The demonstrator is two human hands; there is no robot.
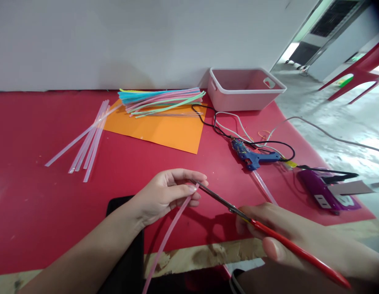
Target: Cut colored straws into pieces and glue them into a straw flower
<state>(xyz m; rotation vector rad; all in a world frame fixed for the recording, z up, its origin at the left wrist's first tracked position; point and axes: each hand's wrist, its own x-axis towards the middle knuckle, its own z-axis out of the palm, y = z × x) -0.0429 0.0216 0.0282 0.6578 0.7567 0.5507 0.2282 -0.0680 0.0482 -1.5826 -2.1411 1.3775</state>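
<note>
My left hand (171, 190), near the middle of the table, pinches one end of a pink pipe cleaner (169, 230) between thumb and fingers. The rest of that stem hangs down past the table's front edge. My right hand (278, 228) is closed on a pair of scissors (238, 210) with red handles. Their blades reach left to my left fingertips, at the tip of the pink stem. Whether the blades touch or enclose it I cannot tell. Behind my hands, a bundle of coloured pipe cleaners (164, 100) lies on an orange sheet (164, 134).
Translucent glue sticks (93, 141) lie at the left. On the right are a blue glue gun (253, 157) with looping cords, a purple device (321, 190) and a pink basket (244, 96). A dark flat object (124, 245) lies under my left forearm.
</note>
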